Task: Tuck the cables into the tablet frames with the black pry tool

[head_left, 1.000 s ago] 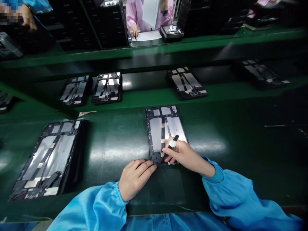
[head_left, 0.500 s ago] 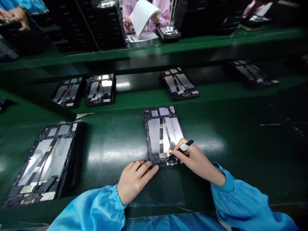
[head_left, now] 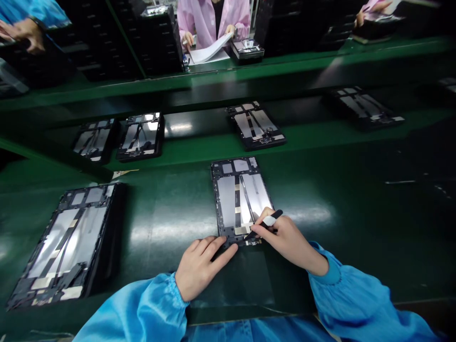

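Observation:
An opened tablet (head_left: 228,194), its silver battery plates and dark flex cables exposed, lies on the green bench before me. My right hand (head_left: 281,237) pinches black tweezers (head_left: 277,214) with a white patch on them. The tips point down at the tablet's bottom edge, beside a small connector board (head_left: 253,242); whether they grip anything is too small to tell. My left hand (head_left: 203,266) rests with fingers apart at the tablet's lower left corner, fingertips touching its frame. Nothing is held in it.
To the left lies a stack of opened tablets (head_left: 67,242). Several more tablets (head_left: 256,124) sit along the strip behind the bench. A green post (head_left: 71,159) slants in from the left. Across, a person in pink (head_left: 213,23) handles paper sheets (head_left: 210,51) beside dark stacks.
The tweezers' tips have shifted slightly left along the tablet's bottom edge with my right hand. Tablets on the back strip have moved left. The person across has lowered the paper sheets.

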Demonstrator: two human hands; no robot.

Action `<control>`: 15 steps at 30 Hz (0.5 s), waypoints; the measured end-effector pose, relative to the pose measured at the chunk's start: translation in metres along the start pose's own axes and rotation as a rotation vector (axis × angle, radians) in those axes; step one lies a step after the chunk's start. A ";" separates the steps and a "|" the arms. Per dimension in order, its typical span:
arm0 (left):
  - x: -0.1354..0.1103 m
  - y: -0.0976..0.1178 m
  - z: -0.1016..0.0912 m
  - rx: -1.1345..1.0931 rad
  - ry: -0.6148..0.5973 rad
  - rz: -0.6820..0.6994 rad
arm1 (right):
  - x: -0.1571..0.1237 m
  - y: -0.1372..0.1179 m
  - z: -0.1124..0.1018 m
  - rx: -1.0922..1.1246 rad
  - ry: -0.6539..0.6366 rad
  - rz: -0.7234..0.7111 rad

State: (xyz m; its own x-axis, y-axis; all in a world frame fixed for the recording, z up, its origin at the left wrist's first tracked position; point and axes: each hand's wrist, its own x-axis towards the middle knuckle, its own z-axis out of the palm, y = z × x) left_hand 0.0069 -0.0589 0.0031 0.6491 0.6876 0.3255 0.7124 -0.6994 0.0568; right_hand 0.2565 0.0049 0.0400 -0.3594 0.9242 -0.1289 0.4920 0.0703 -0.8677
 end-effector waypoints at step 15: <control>0.015 0.004 -0.002 -0.046 -0.101 -0.029 | -0.001 -0.001 -0.001 -0.013 -0.001 -0.020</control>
State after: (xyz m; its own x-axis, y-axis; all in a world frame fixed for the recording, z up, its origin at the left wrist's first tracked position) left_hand 0.0187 -0.0519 0.0096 0.6534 0.7224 0.2264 0.7200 -0.6854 0.1088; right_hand 0.2575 0.0047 0.0415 -0.3703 0.9221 -0.1124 0.4949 0.0935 -0.8639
